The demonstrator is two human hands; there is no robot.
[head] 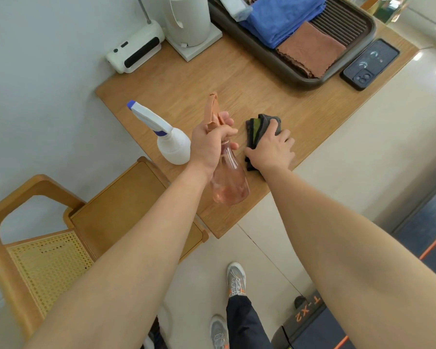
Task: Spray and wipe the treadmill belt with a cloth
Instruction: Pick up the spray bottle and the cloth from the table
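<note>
Tabletop (237,79): left hand (209,144) grips bottle (230,182), right hand (272,149) cloth (259,127); treadmill (310,313) "T-X2".

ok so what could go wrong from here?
The left hand grips the pink spray bottle close beside the white spray bottle; a swing could tip that one. The right hand lies on the folded grey cloth near the table edge; a loose grab might let it unfold or fall.

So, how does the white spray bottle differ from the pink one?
The white spray bottle is opaque with a blue-tipped nozzle; the pink spray bottle is see-through with an orange trigger head. The white one stands on the table; the pink one is tilted, gripped at its neck by the left hand. Both are trigger sprayers.
</note>
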